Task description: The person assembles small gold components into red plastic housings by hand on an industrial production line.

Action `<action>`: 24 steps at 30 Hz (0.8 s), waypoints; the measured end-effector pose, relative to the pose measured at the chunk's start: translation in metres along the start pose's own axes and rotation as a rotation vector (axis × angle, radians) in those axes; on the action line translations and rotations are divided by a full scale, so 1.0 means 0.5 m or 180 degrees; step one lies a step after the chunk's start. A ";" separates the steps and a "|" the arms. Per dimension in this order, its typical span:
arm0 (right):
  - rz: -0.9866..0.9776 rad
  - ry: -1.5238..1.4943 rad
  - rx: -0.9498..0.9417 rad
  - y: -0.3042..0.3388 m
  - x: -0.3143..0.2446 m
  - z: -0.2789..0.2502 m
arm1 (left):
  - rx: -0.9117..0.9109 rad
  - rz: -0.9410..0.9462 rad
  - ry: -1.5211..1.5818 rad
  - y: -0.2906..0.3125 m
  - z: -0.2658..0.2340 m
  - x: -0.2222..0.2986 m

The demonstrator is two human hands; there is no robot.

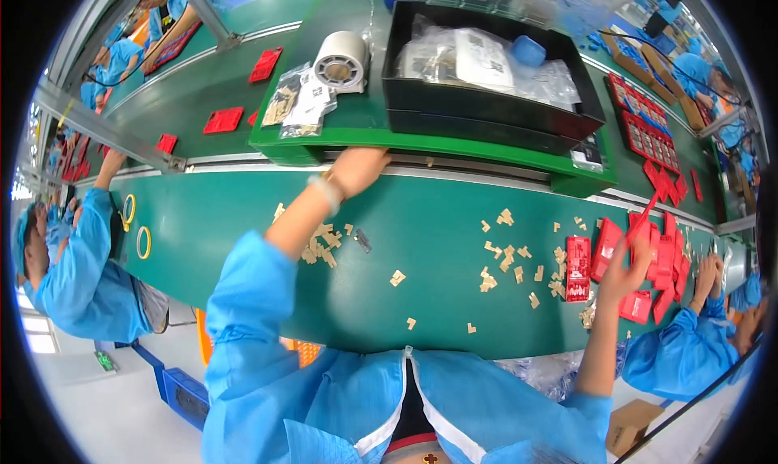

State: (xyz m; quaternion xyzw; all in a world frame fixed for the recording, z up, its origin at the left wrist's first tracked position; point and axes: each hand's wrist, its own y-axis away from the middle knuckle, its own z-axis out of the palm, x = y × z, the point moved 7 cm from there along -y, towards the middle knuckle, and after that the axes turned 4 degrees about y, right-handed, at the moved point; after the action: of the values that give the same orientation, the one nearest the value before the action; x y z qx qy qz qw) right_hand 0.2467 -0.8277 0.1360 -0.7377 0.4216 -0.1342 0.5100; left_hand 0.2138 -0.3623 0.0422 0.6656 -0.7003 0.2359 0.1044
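My left hand (pixel 359 172) reaches to the front of the green shelf (pixel 454 145); its fingertips go out of sight beneath the shelf's edge, so what they touch is hidden. Below that forearm lies a cluster of small beige plastic pieces (pixel 322 243), with a small dark grey part (pixel 362 240) beside it. At the right, my right hand (pixel 626 271) is among red plastic housings (pixel 664 253), its fingers closed around a slim red part (pixel 643 218) that sticks up past them. Just left of it lies a red tray-like housing (pixel 578 269).
More beige pieces (pixel 507 260) are scattered mid-table. On the shelf stand a black bin (pixel 486 111) of bagged parts, a white roll (pixel 340 61) and small bags (pixel 304 99). Two yellow rings (pixel 143 243) lie at left. Co-workers in blue sit on both sides (pixel 81 261).
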 end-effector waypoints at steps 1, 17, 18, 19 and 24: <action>-0.0515 -0.0313 -0.0270 0.018 -0.083 -0.015 | 0.0020 0.0146 0.0265 0.043 -0.040 0.040; 0.2396 -0.3470 -0.3484 0.210 -0.442 0.186 | 0.0627 0.2153 -0.0410 0.306 -0.078 0.334; 0.2700 -0.3985 -0.3532 0.214 -0.452 0.198 | 0.0779 0.2277 -0.0477 0.311 -0.072 0.357; 0.3009 -0.4498 -0.3557 0.217 -0.462 0.206 | 0.0932 0.2402 -0.0536 0.315 -0.067 0.374; 0.0815 -0.2998 -0.2580 0.101 -0.449 0.159 | 0.0611 0.0592 0.1908 0.278 -0.055 0.320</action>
State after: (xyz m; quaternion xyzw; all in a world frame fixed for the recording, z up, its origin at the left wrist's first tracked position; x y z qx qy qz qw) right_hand 0.1354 -0.6128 0.1093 -0.7959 0.2542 0.4370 0.3331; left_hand 0.0577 -0.4901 0.1130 0.5065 -0.6707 0.4948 0.2206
